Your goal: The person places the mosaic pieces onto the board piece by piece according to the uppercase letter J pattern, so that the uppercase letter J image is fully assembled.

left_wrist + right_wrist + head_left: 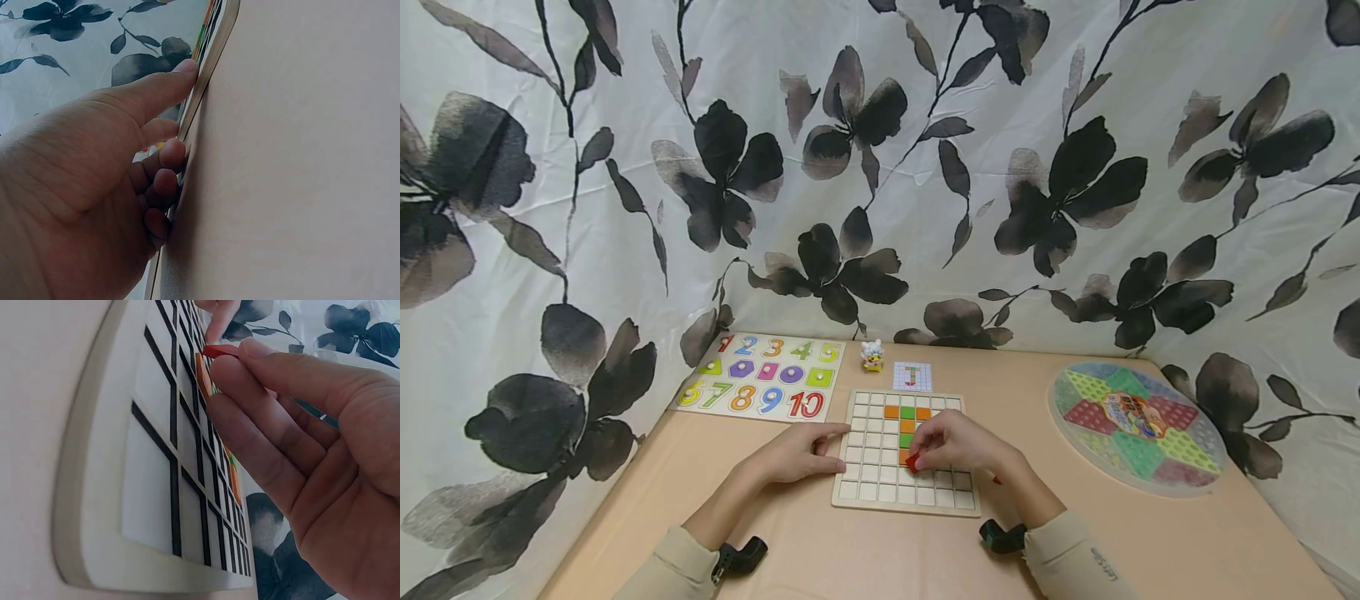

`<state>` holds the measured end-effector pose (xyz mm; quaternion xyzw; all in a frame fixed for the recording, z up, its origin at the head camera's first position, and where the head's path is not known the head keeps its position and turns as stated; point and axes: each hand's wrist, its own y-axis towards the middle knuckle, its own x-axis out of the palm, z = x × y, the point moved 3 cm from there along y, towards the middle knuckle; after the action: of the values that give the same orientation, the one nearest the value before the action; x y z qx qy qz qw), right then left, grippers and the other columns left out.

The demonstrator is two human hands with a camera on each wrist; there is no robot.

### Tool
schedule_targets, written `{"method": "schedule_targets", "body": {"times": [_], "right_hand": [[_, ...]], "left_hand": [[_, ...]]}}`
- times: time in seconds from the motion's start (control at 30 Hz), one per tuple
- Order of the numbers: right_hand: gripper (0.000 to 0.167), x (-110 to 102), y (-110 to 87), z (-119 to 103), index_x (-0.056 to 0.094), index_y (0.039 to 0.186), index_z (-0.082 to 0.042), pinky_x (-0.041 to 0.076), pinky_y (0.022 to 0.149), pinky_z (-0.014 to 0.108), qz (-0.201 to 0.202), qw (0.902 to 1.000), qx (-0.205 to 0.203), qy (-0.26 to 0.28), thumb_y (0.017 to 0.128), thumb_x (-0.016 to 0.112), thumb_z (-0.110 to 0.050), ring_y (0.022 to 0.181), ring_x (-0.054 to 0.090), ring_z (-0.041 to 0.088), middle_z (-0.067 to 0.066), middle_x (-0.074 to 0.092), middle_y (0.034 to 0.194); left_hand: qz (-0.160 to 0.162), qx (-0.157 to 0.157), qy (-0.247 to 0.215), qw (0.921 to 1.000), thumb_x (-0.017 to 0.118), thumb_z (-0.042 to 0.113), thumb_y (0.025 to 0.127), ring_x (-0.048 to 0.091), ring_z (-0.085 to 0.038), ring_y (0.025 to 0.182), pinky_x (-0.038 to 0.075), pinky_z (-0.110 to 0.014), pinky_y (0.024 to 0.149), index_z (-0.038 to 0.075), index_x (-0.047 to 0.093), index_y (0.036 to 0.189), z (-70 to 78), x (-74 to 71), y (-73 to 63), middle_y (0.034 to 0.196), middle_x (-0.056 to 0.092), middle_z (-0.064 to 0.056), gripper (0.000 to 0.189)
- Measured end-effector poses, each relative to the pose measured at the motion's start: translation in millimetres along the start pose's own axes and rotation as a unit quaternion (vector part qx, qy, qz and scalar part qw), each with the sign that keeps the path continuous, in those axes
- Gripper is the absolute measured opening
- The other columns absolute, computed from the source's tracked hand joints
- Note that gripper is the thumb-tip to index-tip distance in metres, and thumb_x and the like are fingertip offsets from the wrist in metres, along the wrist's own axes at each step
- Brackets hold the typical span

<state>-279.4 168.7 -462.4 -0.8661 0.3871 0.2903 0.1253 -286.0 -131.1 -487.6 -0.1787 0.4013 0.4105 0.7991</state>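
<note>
A pale gridded wooden board [904, 507] lies on the table with several orange and green square tiles [907, 440] set in its upper middle cells. My left hand [790, 454] touches the board's left edge with thumb and index finger; in the left wrist view its other fingers are loosely bent beside that edge. Between the thumb and fingers of my right hand [957, 443] is a small red tile [220, 350], pinched and tilted. In the head view it is just over the board, by the lowest orange tile.
Behind the board lie a small pattern card [912, 376] and a little figurine [872, 357]. A number-and-shape puzzle board [752, 413] is at back left, a round star-patterned game board [1138, 429] at right. Something small and red [997, 479] shows beside my right wrist.
</note>
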Motion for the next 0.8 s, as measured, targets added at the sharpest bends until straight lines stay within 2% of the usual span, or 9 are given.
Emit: {"method": "schedule_targets", "body": {"times": [0.37, 0.8], "right_hand": [[0.005, 7.7, 4.4, 5.1, 0.080, 0.092, -0.014, 0.052, 0.061, 0.022, -0.014, 0.9998, 0.011, 0.006, 0.090, 0.081, -0.010, 0.062, 0.058, 0.009, -0.001, 0.074, 0.079], [0.004, 11.1, 4.4, 6.3, 0.079, 0.092, -0.014, 0.051, 0.059, 0.022, -0.024, 0.9988, 0.039, -0.017, 0.090, 0.082, -0.013, 0.061, 0.058, 0.009, -0.005, 0.070, 0.076]], "left_hand": [[-0.001, -0.002, -0.002, 1.0000, 0.080, 0.042, 0.091, 0.044, -0.004, 0.067, 0.038, -0.024, 0.064, 0.014, 0.059, 0.148, -1.2, 0.7, 0.8, 0.073, 0.050, 0.009, 0.067], [-0.002, -0.001, -0.002, 1.0000, 0.080, 0.042, 0.091, 0.044, -0.004, 0.067, 0.037, -0.024, 0.064, 0.014, 0.059, 0.148, -0.8, 0.7, 1.3, 0.073, 0.049, 0.009, 0.067]]}}
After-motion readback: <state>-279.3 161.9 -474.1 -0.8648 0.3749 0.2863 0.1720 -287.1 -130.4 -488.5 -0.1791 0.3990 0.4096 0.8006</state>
